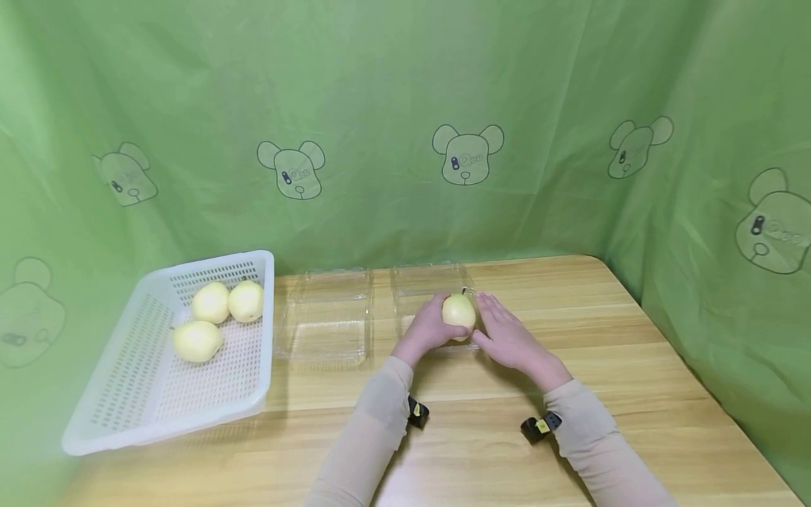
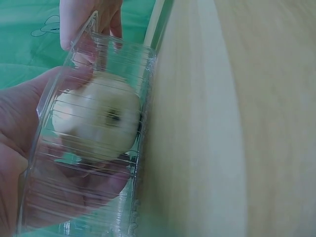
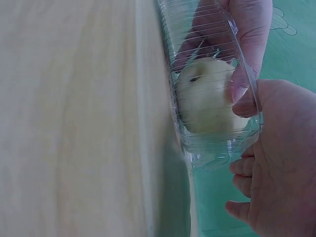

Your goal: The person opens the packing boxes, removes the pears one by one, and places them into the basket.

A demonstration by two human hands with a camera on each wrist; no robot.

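My left hand (image 1: 428, 327) grips a pale yellow pear (image 1: 458, 311), thumb on its near side. The pear is low inside a clear plastic box (image 1: 400, 310), seen through the ribbed wall in both wrist views. Beside the box's right side is my right hand (image 1: 512, 341), its fingers fairly straight and its thumb by the rim. In the right wrist view, the right fingers (image 3: 241, 183) lie outside the clear wall. The box's lid part (image 1: 431, 273) lies folded back behind it.
Left of the hands stands another open clear box (image 1: 326, 331). A white perforated basket (image 1: 269, 338) at the far left holds three pears (image 1: 198, 341). The wooden table (image 1: 481, 451) ends at a green curtain (image 1: 380, 84) behind and on both sides.
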